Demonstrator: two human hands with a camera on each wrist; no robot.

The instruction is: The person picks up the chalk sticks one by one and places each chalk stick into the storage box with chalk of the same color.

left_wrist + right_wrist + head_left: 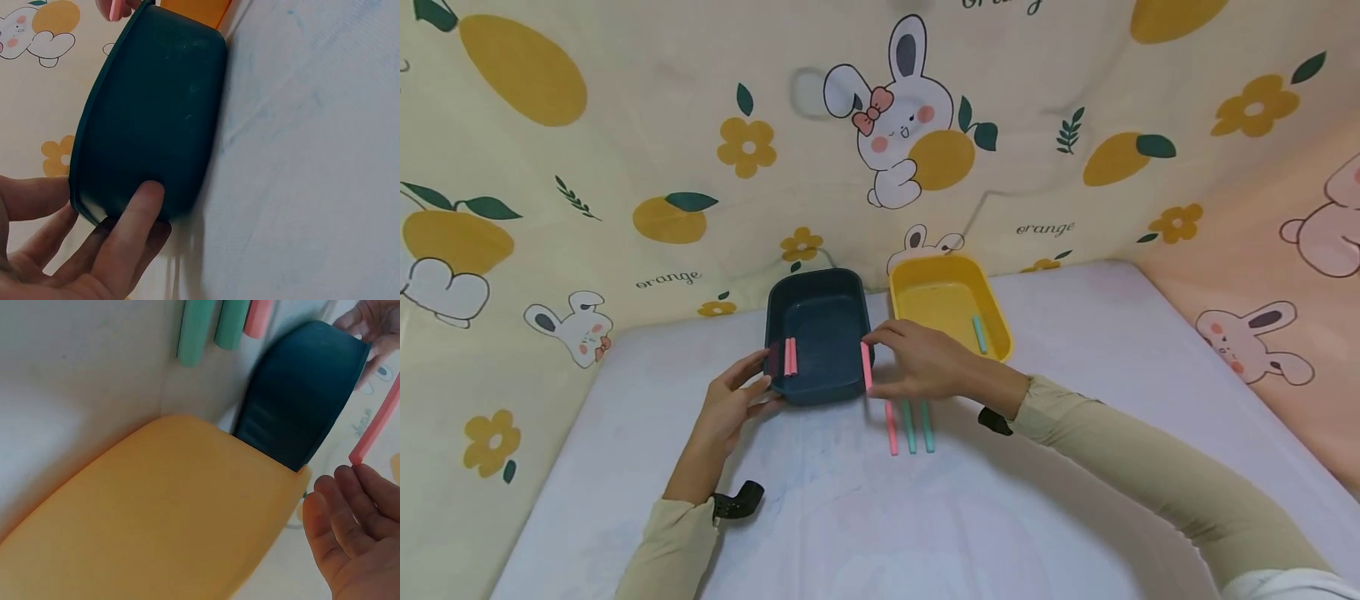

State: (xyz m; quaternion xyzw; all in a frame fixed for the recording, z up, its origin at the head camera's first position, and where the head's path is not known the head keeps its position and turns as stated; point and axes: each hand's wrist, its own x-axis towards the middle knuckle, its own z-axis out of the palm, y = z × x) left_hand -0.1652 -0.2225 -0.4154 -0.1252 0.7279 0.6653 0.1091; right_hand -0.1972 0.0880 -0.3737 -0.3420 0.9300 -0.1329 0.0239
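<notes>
My left hand (730, 412) holds the left near corner of a dark teal container (823, 300), with one finger along its outer wall (150, 112). A couple of pink sticks (791, 357) lie in it, towards the left. Above its right rim, my right hand (925, 362) pinches another pink stick (867, 367) lengthwise between thumb and finger. In the right wrist view this stick (378, 422) meets the fingertips at its lower end. To the right stands a yellow container (925, 292) with one mint-green stick (979, 333) inside.
On the white tabletop (850, 525), just below my right hand, lie a pink stick (892, 429) and two mint-green sticks (909, 429), side by side. A patterned cloth (700, 167) with rabbits and oranges rises behind the containers.
</notes>
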